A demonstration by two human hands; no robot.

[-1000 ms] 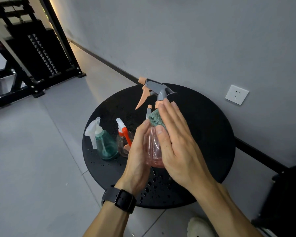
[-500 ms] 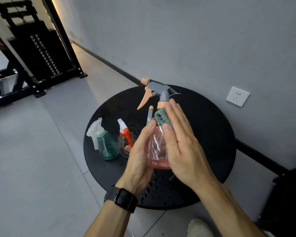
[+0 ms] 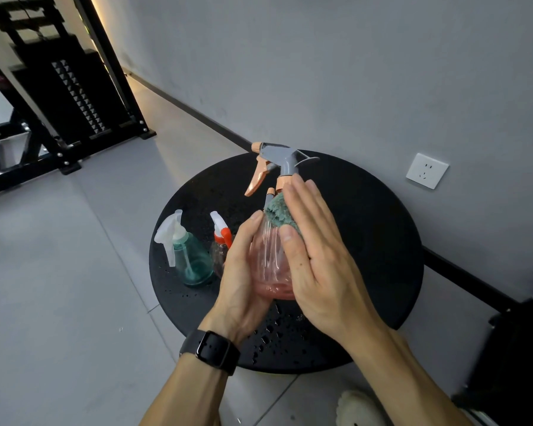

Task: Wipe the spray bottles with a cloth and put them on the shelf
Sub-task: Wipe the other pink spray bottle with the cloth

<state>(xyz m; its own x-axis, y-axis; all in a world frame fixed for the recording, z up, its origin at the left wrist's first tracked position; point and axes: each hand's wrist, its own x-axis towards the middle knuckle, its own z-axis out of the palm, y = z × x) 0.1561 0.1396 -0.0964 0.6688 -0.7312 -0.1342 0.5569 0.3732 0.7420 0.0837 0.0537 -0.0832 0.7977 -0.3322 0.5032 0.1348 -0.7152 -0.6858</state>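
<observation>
I hold a clear pink spray bottle (image 3: 270,265) with a grey and orange trigger head above the round black table (image 3: 382,241). My left hand (image 3: 240,281) grips its left side, the fingers hidden behind the bottle. My right hand (image 3: 317,253) lies flat with straight fingers and presses a green cloth (image 3: 279,212) against the bottle's shoulder. A teal spray bottle (image 3: 188,256) with a white head stands on the table's left part. Beside it stands a small clear bottle (image 3: 220,244) with an orange and white head, partly hidden by my left hand.
Water drops dot the table near its front edge. A black metal rack (image 3: 59,96) stands at the far left on the grey tiled floor. A white wall socket (image 3: 426,170) sits on the grey wall. A dark object (image 3: 517,364) stands at the right.
The pink bottle and both hands shifted slightly right and up. My right hand with the cloth stays on the bottle's upper side.
</observation>
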